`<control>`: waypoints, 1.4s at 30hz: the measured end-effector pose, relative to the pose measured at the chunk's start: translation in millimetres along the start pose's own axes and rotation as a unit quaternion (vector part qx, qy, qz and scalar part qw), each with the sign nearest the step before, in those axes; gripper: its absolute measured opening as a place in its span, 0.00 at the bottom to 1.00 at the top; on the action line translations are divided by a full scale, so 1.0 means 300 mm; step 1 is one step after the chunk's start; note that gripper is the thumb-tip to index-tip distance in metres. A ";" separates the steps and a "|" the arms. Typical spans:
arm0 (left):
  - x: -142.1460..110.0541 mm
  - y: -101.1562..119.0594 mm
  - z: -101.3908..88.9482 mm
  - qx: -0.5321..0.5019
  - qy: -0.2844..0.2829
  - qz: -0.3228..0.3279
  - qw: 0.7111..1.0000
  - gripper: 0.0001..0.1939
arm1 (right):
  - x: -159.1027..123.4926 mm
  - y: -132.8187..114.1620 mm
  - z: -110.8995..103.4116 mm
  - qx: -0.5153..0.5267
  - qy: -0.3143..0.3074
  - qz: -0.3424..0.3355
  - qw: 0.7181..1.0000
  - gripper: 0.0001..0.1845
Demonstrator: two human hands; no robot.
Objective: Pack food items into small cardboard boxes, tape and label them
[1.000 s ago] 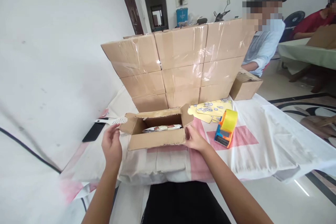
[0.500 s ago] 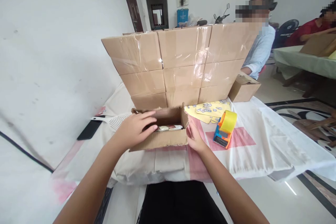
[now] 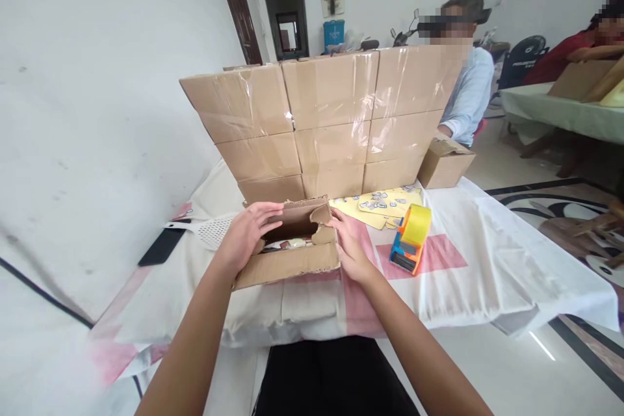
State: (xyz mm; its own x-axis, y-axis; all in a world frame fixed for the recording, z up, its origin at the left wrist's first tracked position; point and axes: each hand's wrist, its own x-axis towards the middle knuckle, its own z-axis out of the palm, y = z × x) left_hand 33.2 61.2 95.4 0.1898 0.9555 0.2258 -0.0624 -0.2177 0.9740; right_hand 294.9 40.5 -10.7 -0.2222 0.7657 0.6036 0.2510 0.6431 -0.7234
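Observation:
An open cardboard box [image 3: 287, 268] sits on the cloth near the table's front edge, its top facing up. Inside it lies something in a shiny white and reddish wrapper [image 3: 292, 244], whose kind I cannot make out. My left hand [image 3: 249, 234] grips the left end, thumb by the opening and fingers over the far corner. At the right end my right hand [image 3: 348, 244] holds the side, fingertips on the short end flap [image 3: 320, 216], which leans inward. The long near flap hangs outward. To the right stands a tape dispenser [image 3: 412, 239] with yellow tape.
Taped cardboard boxes [image 3: 331, 91] form a wall behind. Yellow printed sheets [image 3: 387, 201] lie before it, and another box [image 3: 446, 161] stands right. A white slotted spatula [image 3: 209, 231] and a black flat object [image 3: 163, 247] lie left. A person in light blue [image 3: 470, 91] is behind the stack.
Both short end flaps of the box have been folded inward. My left hand has shifted left to the box's end, and my right fingers have come up onto the right flap.

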 end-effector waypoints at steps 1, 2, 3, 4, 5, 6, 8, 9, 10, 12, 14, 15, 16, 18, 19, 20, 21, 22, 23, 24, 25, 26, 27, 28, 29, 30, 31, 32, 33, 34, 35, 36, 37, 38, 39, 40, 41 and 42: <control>-0.012 -0.005 -0.010 0.002 0.042 0.024 0.999 0.19 | -0.002 -0.001 0.000 0.001 0.000 0.007 1.000 0.24; -0.027 -0.008 -0.027 0.019 0.093 0.058 0.994 0.17 | -0.003 -0.002 -0.002 0.002 -0.001 0.015 1.000 0.24; -0.048 -0.012 -0.052 0.052 0.144 0.095 0.984 0.16 | -0.005 -0.005 -0.003 0.003 -0.002 0.025 1.000 0.24; -0.074 -0.018 -0.081 0.098 0.183 0.125 0.970 0.15 | -0.005 -0.008 -0.005 0.004 -0.001 0.032 0.999 0.24; -0.104 -0.027 -0.115 0.151 0.202 0.144 0.957 0.14 | -0.005 -0.012 -0.007 0.006 0.001 0.036 0.999 0.24; -0.137 -0.039 -0.150 0.201 0.198 0.150 0.948 0.14 | -0.004 -0.014 -0.007 0.010 0.005 0.037 0.999 0.24; -0.202 -0.077 -0.217 0.271 0.115 0.139 0.946 0.18 | 0.001 -0.018 -0.005 0.025 0.020 0.034 0.999 0.22; -0.229 -0.102 -0.245 0.277 0.057 0.134 0.950 0.22 | 0.005 -0.018 -0.002 0.039 0.030 0.037 0.998 0.21; -0.251 -0.128 -0.267 0.268 0.011 0.135 0.954 0.28 | 0.010 -0.019 0.003 0.055 0.041 0.041 0.997 0.19; -0.273 -0.175 -0.288 0.247 -0.006 0.135 0.960 0.39 | 0.024 -0.026 0.016 0.086 0.064 0.057 0.993 0.13; -0.264 -0.200 -0.278 0.278 0.062 0.100 0.953 0.40 | 0.040 -0.041 0.030 0.104 0.091 0.078 0.987 0.08; -0.251 -0.200 -0.262 0.311 0.097 0.077 0.942 0.37 | 0.047 -0.052 0.037 0.108 0.104 0.090 0.985 0.06; -0.235 -0.192 -0.243 0.348 0.116 0.063 0.928 0.35 | 0.054 -0.063 0.043 0.113 0.117 0.105 0.981 0.06; -0.202 -0.157 -0.195 0.408 0.120 0.087 0.901 0.33 | 0.065 -0.081 0.052 0.137 0.138 0.131 0.972 0.12; -0.189 -0.135 -0.169 0.437 0.108 0.117 0.885 0.32 | 0.069 -0.086 0.056 0.152 0.143 0.140 0.968 0.18; -0.178 -0.112 -0.142 0.470 0.093 0.145 0.866 0.30 | 0.074 -0.089 0.060 0.167 0.144 0.145 0.964 0.23; -0.169 -0.091 -0.114 0.506 0.080 0.166 0.842 0.28 | 0.079 -0.089 0.064 0.178 0.144 0.148 0.962 0.27; -0.163 -0.072 -0.085 0.543 0.068 0.178 0.818 0.27 | 0.083 -0.088 0.069 0.184 0.142 0.151 0.961 0.29; -0.158 -0.058 -0.055 0.576 0.055 0.183 0.795 0.27 | 0.086 -0.088 0.073 0.186 0.138 0.155 0.960 0.30; -0.153 -0.048 -0.025 0.602 0.038 0.182 0.777 0.26 | 0.086 -0.091 0.075 0.186 0.136 0.161 0.960 0.30; -0.148 -0.042 0.004 0.619 0.019 0.177 0.765 0.27 | 0.081 -0.100 0.074 0.183 0.136 0.171 0.959 0.29; -0.143 -0.040 0.032 0.628 -0.003 0.168 0.760 0.28 | 0.071 -0.115 0.068 0.177 0.143 0.180 0.957 0.28; -0.136 -0.042 0.055 0.631 -0.023 0.156 0.759 0.28 | 0.053 -0.137 0.053 0.162 0.154 0.187 0.957 0.28; -0.130 -0.046 0.074 0.631 -0.040 0.143 0.762 0.28 | 0.028 -0.163 0.027 0.135 0.173 0.187 0.958 0.27; -0.125 -0.052 0.087 0.628 -0.052 0.132 0.765 0.28 | -0.003 -0.192 -0.010 0.097 0.202 0.183 0.957 0.26; -0.121 -0.058 0.095 0.625 -0.058 0.124 0.768 0.27 | -0.038 -0.219 -0.058 0.048 0.232 0.166 0.957 0.24; -0.118 -0.063 0.099 0.622 -0.059 0.120 0.771 0.27 | -0.074 -0.240 -0.115 -0.010 0.278 0.147 0.949 0.20; -0.116 -0.067 0.099 0.619 -0.059 0.120 0.774 0.26 | -0.109 -0.250 -0.179 -0.059 0.332 0.139 0.931 0.17; -0.116 -0.071 0.097 0.616 -0.057 0.123 0.776 0.26 | -0.140 -0.246 -0.245 -0.096 0.402 0.132 0.901 0.18; -0.116 -0.075 0.095 0.613 -0.054 0.127 0.778 0.26 | -0.164 -0.228 -0.309 -0.121 0.460 0.145 0.868 0.22; -0.118 -0.078 0.091 0.611 -0.050 0.132 0.779 0.26 | -0.183 -0.197 -0.368 -0.119 0.506 0.175 0.836 0.26; -0.120 -0.081 0.088 0.609 -0.046 0.137 0.780 0.26 | -0.195 -0.155 -0.417 -0.090 0.524 0.221 0.818 0.30; -0.122 -0.085 0.086 0.607 -0.042 0.142 0.781 0.26 | -0.204 -0.107 -0.456 -0.039 0.516 0.276 0.810 0.32; -0.124 -0.088 0.083 0.606 -0.038 0.147 0.781 0.25 | -0.208 -0.058 -0.482 0.018 0.487 0.318 0.813 0.33; -0.126 -0.091 0.081 0.605 -0.032 0.151 0.781 0.25 | -0.211 -0.012 -0.497 0.059 0.458 0.346 0.817 0.32; -0.127 -0.094 0.080 0.605 -0.025 0.154 0.781 0.24 | -0.213 0.026 -0.502 0.080 0.427 0.360 0.825 0.31; -0.128 -0.096 0.078 0.605 -0.018 0.155 0.780 0.24 | -0.215 0.053 -0.498 0.081 0.397 0.360 0.841 0.29; -0.129 -0.096 0.077 0.605 -0.013 0.155 0.781 0.24 | -0.216 0.071 -0.489 0.068 0.368 0.351 0.858 0.26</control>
State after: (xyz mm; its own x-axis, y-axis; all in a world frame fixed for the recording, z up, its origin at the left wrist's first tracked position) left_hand 50.4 26.0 58.9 0.3695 0.8192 0.4387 0.8594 -0.4808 0.1741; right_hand 452.8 5.8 -16.1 0.6063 0.7951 0.0147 -0.0434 0.0516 -0.9977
